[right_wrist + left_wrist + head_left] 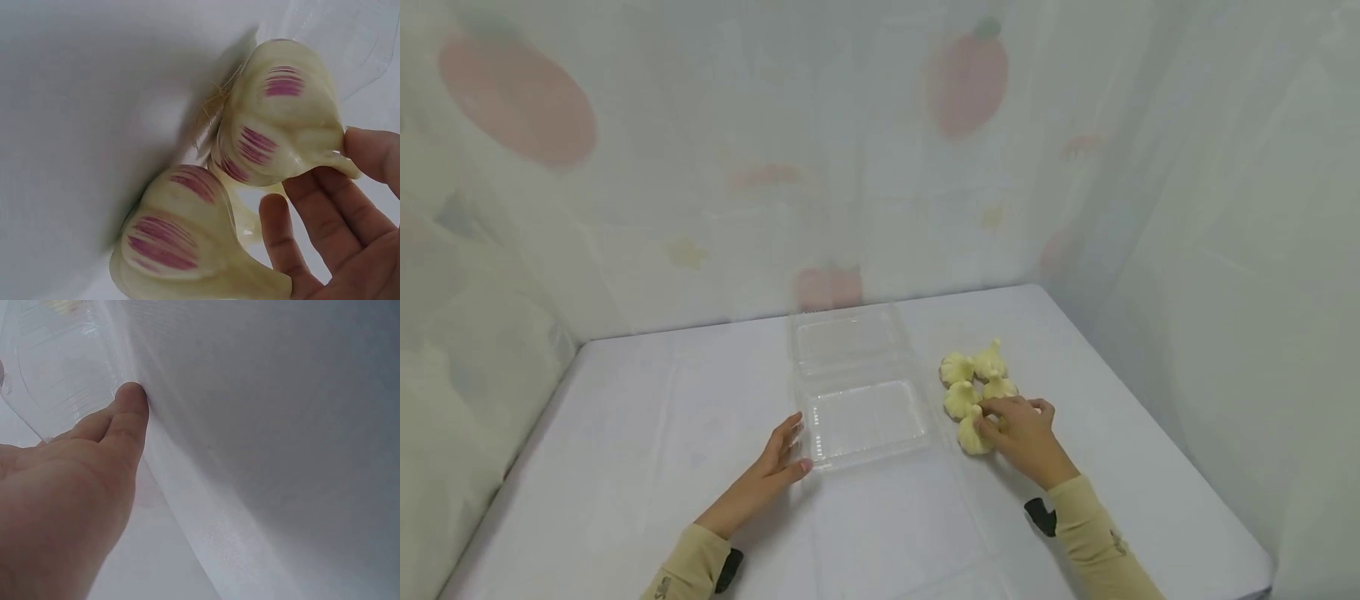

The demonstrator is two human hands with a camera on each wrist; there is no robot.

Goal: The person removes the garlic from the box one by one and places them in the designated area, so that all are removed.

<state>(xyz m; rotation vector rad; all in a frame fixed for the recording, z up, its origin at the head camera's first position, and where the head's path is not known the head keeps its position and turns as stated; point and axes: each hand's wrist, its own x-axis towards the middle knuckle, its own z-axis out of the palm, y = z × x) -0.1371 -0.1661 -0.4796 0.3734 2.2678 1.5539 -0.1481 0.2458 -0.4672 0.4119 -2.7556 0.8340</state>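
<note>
In the head view, several pale garlic bulbs sit in a tight cluster on the right of the white table. My right hand is at the near end of that cluster. Its thumb and fingers pinch the stem of the nearest garlic bulb, which has purple streaks and roots in the right wrist view. Another streaked bulb lies right beside those fingers. A clear plastic clamshell box lies unfolded left of the garlic. My left hand rests its extended fingers against the box's left side, thumb at the near corner.
The box's other half lies flat toward the back of the table. More clear plastic shows at the bottom edge of the head view. A pale curtain with faded fruit prints hangs behind the table and along its sides.
</note>
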